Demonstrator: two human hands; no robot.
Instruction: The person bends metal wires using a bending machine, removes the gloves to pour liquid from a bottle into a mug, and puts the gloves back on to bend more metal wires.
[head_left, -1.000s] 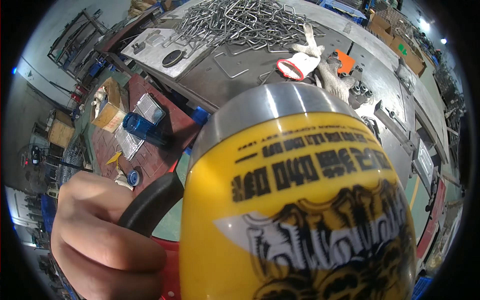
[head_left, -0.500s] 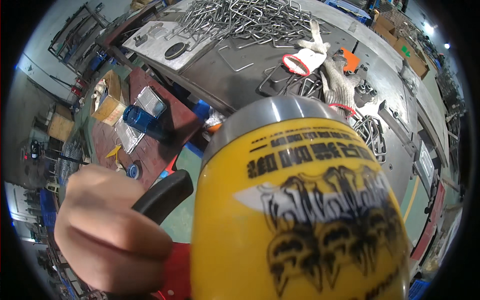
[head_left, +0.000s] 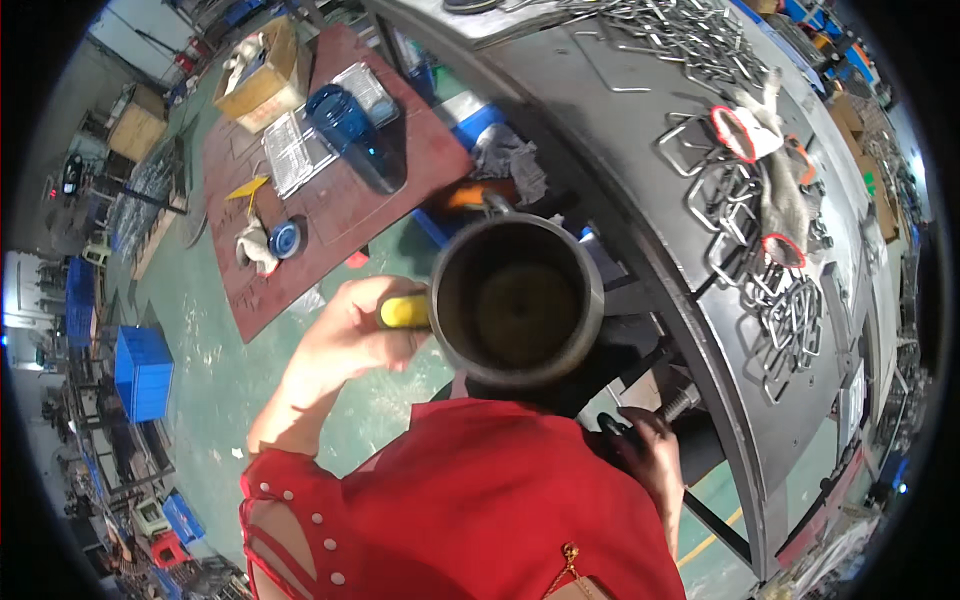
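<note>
A worn, glossy green floor [head_left: 215, 390] lies beneath a reddish-brown rectangular table [head_left: 330, 240] and a grey metal-topped workbench [head_left: 620, 140].

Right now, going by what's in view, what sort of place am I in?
Probably a metalworking workshop or small factory: bent metal rods are heaped on a sturdy metal table, and knit work gloves with red-edged cuffs lie on it too.

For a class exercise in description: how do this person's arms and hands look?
The left hand and right hand are ungloved. The left sleeve is red, slit open, with pale round studs. The right forearm shows bare.
</note>
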